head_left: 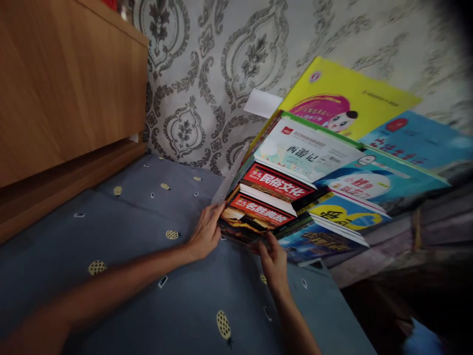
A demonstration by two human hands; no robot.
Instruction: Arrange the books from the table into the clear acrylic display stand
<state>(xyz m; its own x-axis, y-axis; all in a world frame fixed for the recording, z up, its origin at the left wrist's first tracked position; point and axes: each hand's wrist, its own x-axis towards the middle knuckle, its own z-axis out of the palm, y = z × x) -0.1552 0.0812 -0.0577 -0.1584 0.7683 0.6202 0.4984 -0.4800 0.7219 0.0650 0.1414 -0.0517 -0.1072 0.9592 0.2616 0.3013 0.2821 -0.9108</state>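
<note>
A stack of colourful books (295, 182) lies on a blue-grey bed sheet (155, 236) against the wall. My left hand (205, 231) grips the stack's left edge, fingers curled round the lower books. My right hand (272, 261) holds the stack's near bottom edge, thumb on top and fingers tucked under it. Two red-covered books (275, 185) lie in the middle of the stack. A white-covered book (306, 150) lies above them, and a large yellow book (343, 101) leans at the back.
A wooden headboard or cabinet (70, 84) stands at the left. Patterned grey wallpaper (207, 74) covers the wall behind. To the right of the bed, a dark gap and cluttered floor (399, 276) show. The sheet has small pineapple prints.
</note>
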